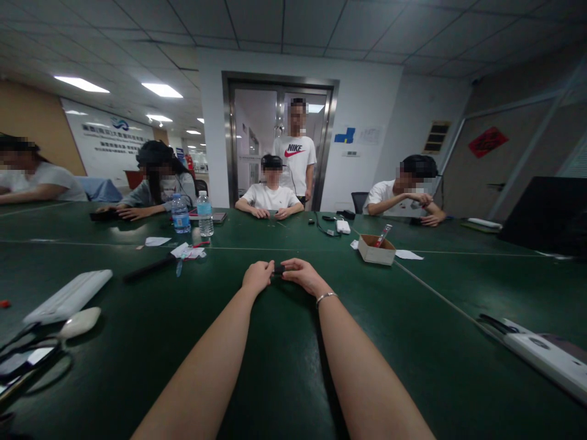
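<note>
1. At the far left, a white keyboard (68,296) and a pale mouse (79,322) are lying on the green table (284,366), with dark cables and cards nearer the edge; they are sitting well apart from the person's hands.
2. A dark stick-like tool (149,267) and some paper scraps (187,251) are resting further in, with two water bottles (192,215) standing upright behind them, near a seated co-worker.
3. The left hand (257,276) is reaching out over the middle of the table, its fingers curled in and pinching the left end of a small black object (278,269).
4. The small black object is being held between both hands just above or on the tabletop; which of the two cannot be told. Holding it at both ends seems to be steadying it.
5. The right hand (305,276), with a bracelet (325,297) on its wrist, is closing its fingers on the right end of the same piece, thumb and fingertips bent tightly around it.
6. To the right, an open cardboard box (376,250) holding a red-tipped item is standing near a paper slip, apart from the hands.
7. At the far right, a white flat device (545,357) and a dark laptop (545,214) are lying by the edge. Nothing is standing between the hands and the object.
</note>
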A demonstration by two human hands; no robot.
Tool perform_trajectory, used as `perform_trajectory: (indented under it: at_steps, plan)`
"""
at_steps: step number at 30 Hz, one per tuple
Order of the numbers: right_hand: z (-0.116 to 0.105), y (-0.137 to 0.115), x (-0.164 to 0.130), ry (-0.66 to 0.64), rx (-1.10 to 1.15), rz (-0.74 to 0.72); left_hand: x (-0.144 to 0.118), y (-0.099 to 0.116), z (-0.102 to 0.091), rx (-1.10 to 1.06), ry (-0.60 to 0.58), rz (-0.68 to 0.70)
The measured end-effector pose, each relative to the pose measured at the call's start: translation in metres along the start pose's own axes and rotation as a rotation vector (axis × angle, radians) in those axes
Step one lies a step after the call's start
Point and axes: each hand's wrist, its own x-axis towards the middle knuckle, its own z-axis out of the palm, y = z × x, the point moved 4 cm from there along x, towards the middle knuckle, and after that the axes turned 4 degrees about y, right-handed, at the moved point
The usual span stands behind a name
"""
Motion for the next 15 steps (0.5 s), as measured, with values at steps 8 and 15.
perform_trajectory:
  at_steps: [8,15]
  plan:
    - [0.0034,-0.0021,0.0,-0.003,0.017,0.046,-0.0045,0.0052,-0.0011,0.051,-0.009,-0.029]
    - [0.0066,-0.0007,0.0018,0.079,0.011,0.1,-0.0036,0.0036,0.0007,0.038,0.005,0.018]
